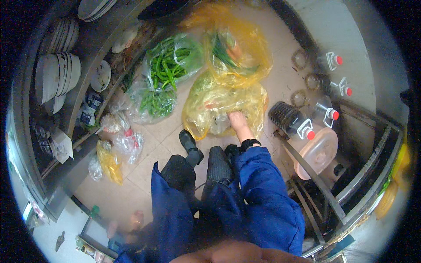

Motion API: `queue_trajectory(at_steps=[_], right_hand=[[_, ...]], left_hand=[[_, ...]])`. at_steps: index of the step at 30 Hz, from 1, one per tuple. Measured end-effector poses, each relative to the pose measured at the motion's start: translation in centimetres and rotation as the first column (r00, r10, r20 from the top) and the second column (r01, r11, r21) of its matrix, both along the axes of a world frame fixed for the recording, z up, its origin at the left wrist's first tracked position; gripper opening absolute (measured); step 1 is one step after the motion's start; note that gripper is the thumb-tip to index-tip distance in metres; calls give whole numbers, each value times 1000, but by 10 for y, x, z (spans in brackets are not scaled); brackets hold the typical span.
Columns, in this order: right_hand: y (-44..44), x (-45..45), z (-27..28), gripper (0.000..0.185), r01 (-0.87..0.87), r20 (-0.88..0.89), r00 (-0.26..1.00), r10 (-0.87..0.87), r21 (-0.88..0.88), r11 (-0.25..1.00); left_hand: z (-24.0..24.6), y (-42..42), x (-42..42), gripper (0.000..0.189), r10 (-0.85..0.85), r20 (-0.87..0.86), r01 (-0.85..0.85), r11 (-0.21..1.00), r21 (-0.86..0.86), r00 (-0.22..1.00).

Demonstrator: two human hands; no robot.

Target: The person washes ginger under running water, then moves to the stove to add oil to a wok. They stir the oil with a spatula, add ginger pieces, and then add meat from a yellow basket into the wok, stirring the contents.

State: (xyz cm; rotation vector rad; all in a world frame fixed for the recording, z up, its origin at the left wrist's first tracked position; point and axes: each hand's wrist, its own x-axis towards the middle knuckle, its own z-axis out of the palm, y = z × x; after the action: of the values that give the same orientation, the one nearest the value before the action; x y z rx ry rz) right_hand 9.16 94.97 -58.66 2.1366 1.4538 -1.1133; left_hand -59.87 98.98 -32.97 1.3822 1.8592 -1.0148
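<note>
My right hand [237, 120], with a dark band at the wrist, reaches into the opening of a translucent yellow plastic bag [202, 95] on the tiled floor. The bag covers its fingers, so whether they grip anything is hidden. Pale and reddish contents show faintly through the plastic. Behind it sits another yellow bag [255, 39], where green leafy stalks and something orange show through. To its left, a clear bag holds long green peppers [166, 67], with a bag of thinner green vegetables [158, 102] just in front. My left hand is out of view.
Large plastic jugs with red caps, one with dark liquid [283, 113], stand at right beside a pinkish lidded tub [319, 154] and a metal rack [315, 184]. Left shelves hold stacked white dishes [62, 77]. Small plastic bags [110, 161] lie on the floor below them.
</note>
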Motion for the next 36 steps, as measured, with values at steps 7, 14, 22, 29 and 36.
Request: queue_trajectory(at_steps=[7,14,22,29,36], right_hand=[[-16,2,38,29,137,-36,991,-133,229,964],[-42,-6,170,19,110,-73,994,-84,488,866],[-85,18,472,22,57,-47,979,-201,997,44],[-241,-3,650,16,-68,47,823,-565,998,-16],[-465,-90,676,8,-45,-206,66,-976,977,-209]], left_hand=[[22,-3,48,49,3,19,-3,1000,-7,1000],[95,7,126,35,-117,-72,117,993,0,991],[129,21,188,35,-187,208,150,972,182,960],[123,72,353,19,-523,610,421,849,318,595],[121,70,542,20,-577,776,683,675,279,254]])
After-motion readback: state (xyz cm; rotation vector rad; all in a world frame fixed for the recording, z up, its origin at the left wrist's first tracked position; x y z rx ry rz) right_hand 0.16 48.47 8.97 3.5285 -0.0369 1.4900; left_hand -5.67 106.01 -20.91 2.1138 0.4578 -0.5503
